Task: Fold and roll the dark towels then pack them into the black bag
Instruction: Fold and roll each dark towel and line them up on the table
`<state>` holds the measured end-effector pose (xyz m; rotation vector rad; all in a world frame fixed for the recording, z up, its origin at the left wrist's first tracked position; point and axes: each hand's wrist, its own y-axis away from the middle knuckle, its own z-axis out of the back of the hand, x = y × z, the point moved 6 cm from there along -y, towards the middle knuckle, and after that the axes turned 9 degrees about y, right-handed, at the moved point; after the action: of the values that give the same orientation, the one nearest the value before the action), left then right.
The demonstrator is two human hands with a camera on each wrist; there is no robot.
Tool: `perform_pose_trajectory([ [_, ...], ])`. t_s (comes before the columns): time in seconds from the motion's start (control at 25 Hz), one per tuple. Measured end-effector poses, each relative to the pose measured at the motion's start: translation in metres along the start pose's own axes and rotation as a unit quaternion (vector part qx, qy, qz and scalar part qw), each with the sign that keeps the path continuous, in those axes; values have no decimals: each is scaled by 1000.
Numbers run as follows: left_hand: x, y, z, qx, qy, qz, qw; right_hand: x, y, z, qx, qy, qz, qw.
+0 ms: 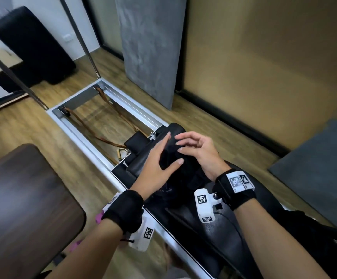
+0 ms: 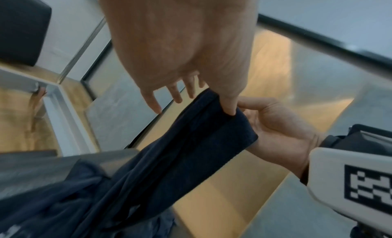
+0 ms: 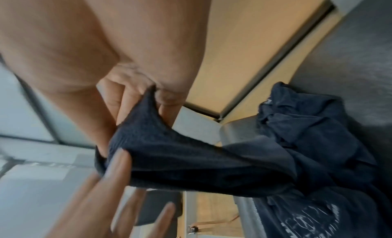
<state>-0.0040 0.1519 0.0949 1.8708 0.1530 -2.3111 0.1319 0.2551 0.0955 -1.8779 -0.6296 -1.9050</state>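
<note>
I hold a dark navy towel [image 1: 170, 158] up over the black padded carriage [image 1: 214, 234]. My right hand [image 1: 183, 146] pinches one end of the towel [image 3: 191, 157] between thumb and curled fingers [image 3: 127, 104]. My left hand [image 1: 171, 150] lies against the same end with its fingers straight and spread, the thumb [image 2: 230, 110] pressing on the towel's edge [image 2: 201, 132]. The rest of the towel hangs down to a heap of dark cloth [image 3: 307, 124]. Black fabric with white print [image 3: 314, 219] lies beside the heap; I cannot tell whether it is the bag.
The carriage sits in a white metal frame [image 1: 87, 137] with brown straps [image 1: 95, 129] on a wooden floor. A dark wooden table [image 1: 22, 198] stands at the left. A grey panel [image 1: 149, 47] leans on the wall behind, and a black pad [image 1: 32, 43] leans at the far left.
</note>
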Motion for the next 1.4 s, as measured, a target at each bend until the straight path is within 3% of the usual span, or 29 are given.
perform_pose_trajectory([
  [0.12,-47,29,24,-38,-11,-47,998,49,21,-36,47,32,64,996],
  [0.24,-83,69,57,-129,4,-60,990,87,47,-59,41,45,102,993],
  [0.4,-128,145,102,-233,55,-88,967,112,99,-108,116,53,85,988],
  [0.6,-155,239,131,-260,62,-109,957,140,154,-168,138,87,141,976],
  [0.8,-172,323,145,-249,11,-143,958,181,205,-237,207,110,208,950],
  [0.92,-181,365,159,-285,-56,-184,939,195,227,-273,241,133,242,931],
  [1.12,-179,419,209,-412,-11,-183,893,185,245,-314,287,157,236,915],
  [1.28,-169,473,250,-497,-13,-185,848,140,244,-307,356,261,181,879],
  [1.4,-159,509,270,-522,-37,-175,834,129,233,-295,348,329,180,859],
])
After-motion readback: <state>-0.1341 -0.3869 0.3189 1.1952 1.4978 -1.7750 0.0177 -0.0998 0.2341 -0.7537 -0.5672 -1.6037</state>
